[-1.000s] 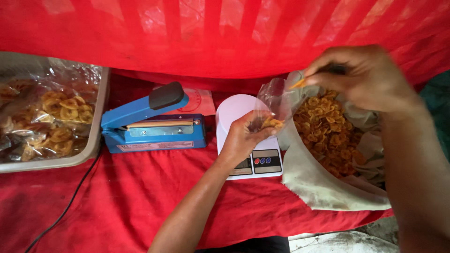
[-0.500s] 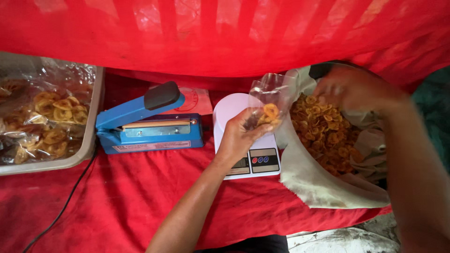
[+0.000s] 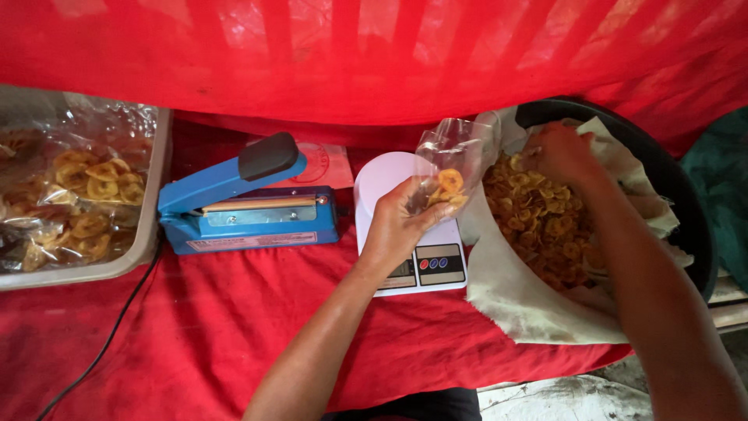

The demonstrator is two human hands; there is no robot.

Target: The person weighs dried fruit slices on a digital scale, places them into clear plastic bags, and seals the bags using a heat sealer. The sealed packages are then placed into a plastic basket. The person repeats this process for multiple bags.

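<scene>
While the filling is under way, the findings read as follows.

Left hand: the left hand (image 3: 401,226) is clenched on the lower part of a small clear plastic pouch (image 3: 450,160), held above the round platform of a white digital kitchen scale (image 3: 405,226); a few fried yellow banana chips (image 3: 448,183) sit in the pouch bottom.

Right hand: the right hand (image 3: 562,152) is buried in the heap of loose yellow chips (image 3: 545,226) inside a cloth-lined black basin (image 3: 686,203); whether its fingers are closed on chips cannot be told.

Pouch relative to grip: the pouch mouth stands open and upright above the left fingers, just beside the basin's cloth edge and near the right hand.

Method, as judged: the mouth should stay wide and tilted toward the basin, the grip low so the opening is unobstructed, and each handful released well inside the rim.

Surroundings: a blue lever-arm heat sealer (image 3: 245,206) lies left of the scale on red cloth (image 3: 195,335); a grey tray of filled packets (image 3: 144,234) sits further left.
</scene>
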